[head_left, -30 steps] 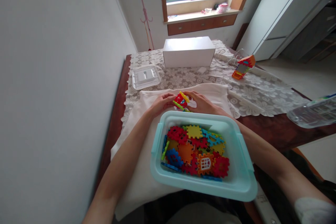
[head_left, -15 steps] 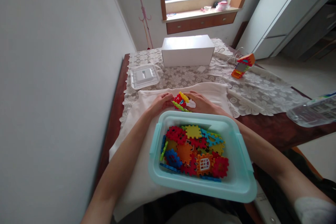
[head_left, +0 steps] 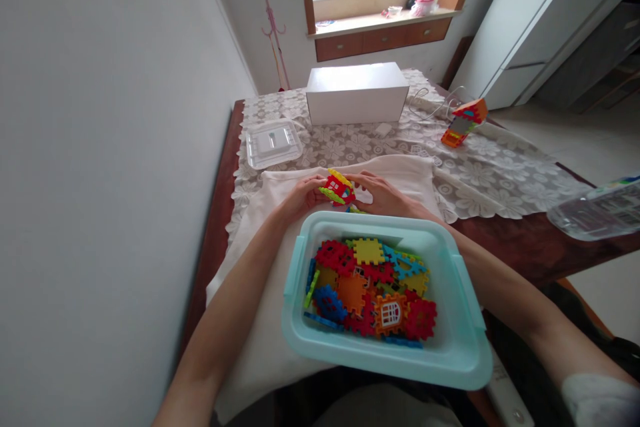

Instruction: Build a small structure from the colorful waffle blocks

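Between my hands, beyond the bin, is a small assembly of interlocking plastic tiles (head_left: 339, 188): red with a window, a yellow tile on top and a green one at the near side. My left hand (head_left: 306, 193) grips its left side, fingers closed on it. Around the right side curls my right hand (head_left: 377, 192), thumb and fingertips on the tiles. A light-teal bin (head_left: 463, 320) stands close to me, heaped with loose red, orange, blue, yellow and green tiles (head_left: 370, 287). The bin's far rim partly hides a small yellow-green piece below the assembly.
A white cloth (head_left: 260, 320) lies under my work. Farther back are a clear lid (head_left: 275, 145), a white box (head_left: 357, 97) and a built tile structure (head_left: 463, 123). At the right edge is a clear plastic container (head_left: 595, 213). A wall (head_left: 125, 113) runs along the left.
The tile assembly has turned and shifted slightly left, so its red windowed face shows more. Both hands stay on it.
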`<move>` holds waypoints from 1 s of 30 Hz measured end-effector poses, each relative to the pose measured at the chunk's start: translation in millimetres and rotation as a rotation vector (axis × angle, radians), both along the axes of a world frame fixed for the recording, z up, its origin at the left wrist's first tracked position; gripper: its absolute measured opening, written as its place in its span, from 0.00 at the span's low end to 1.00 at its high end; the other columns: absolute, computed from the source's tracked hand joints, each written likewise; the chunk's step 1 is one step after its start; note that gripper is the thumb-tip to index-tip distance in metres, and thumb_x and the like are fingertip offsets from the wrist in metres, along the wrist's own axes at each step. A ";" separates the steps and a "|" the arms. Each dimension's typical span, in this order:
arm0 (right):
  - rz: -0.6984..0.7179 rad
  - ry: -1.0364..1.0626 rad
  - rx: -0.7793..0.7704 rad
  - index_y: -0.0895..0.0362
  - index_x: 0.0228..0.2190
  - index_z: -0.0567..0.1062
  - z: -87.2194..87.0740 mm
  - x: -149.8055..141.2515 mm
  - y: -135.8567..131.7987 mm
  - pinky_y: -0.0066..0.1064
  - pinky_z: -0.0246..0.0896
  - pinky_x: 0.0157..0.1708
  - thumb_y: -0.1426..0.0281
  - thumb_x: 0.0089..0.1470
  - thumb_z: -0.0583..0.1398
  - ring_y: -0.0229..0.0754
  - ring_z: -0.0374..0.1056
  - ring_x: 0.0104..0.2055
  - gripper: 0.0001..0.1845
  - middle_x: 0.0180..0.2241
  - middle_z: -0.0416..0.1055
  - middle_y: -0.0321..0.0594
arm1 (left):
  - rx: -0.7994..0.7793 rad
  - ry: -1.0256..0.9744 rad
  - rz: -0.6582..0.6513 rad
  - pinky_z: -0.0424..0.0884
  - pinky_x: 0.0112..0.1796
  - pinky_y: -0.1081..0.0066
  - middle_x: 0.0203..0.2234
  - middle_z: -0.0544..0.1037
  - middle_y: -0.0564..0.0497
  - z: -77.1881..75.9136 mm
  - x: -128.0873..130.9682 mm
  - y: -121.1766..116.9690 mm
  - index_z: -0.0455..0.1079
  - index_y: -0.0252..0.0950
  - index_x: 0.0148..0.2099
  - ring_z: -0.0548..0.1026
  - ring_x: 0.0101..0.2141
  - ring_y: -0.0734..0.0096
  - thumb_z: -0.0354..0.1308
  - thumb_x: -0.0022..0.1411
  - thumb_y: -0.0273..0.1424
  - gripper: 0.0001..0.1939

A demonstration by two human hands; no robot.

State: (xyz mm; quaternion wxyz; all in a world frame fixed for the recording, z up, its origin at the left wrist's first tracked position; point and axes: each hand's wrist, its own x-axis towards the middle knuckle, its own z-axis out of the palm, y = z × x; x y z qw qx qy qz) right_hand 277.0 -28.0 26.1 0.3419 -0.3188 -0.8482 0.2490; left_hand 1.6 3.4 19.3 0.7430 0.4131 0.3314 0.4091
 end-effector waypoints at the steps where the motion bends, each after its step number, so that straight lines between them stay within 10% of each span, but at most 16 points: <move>1: -0.005 -0.011 0.000 0.40 0.75 0.69 -1.7 0.3 1.5 0.55 0.70 0.75 0.68 0.69 0.66 0.53 0.72 0.73 0.37 0.72 0.74 0.40 | -0.005 -0.008 -0.009 0.84 0.50 0.60 0.40 0.91 0.42 0.3 -0.7 0.2 0.83 0.32 0.44 0.88 0.39 0.57 0.73 0.63 0.33 0.10; 11: 0.021 0.106 -0.004 0.49 0.78 0.67 -16.2 -3.8 15.1 0.57 0.67 0.78 0.66 0.74 0.61 0.55 0.68 0.77 0.35 0.76 0.68 0.49 | -0.093 -0.091 -0.040 0.83 0.56 0.62 0.48 0.90 0.41 -4.7 -4.4 2.5 0.84 0.31 0.51 0.89 0.47 0.58 0.71 0.63 0.23 0.13; 20: -0.021 0.166 -0.136 0.31 0.78 0.66 -16.5 3.7 9.2 0.57 0.68 0.78 0.56 0.70 0.68 0.57 0.67 0.77 0.40 0.78 0.66 0.34 | -0.121 -0.053 -0.063 0.83 0.57 0.64 0.50 0.90 0.39 -12.7 -3.4 4.2 0.84 0.30 0.53 0.90 0.48 0.59 0.76 0.64 0.23 0.15; 30: 0.053 0.198 -0.125 0.34 0.74 0.72 -19.9 2.3 22.0 0.59 0.70 0.76 0.56 0.69 0.69 0.58 0.70 0.76 0.36 0.76 0.70 0.36 | -0.131 -0.027 -0.118 0.82 0.58 0.61 0.47 0.91 0.40 -17.8 -10.1 7.2 0.83 0.31 0.53 0.90 0.46 0.57 0.77 0.60 0.21 0.18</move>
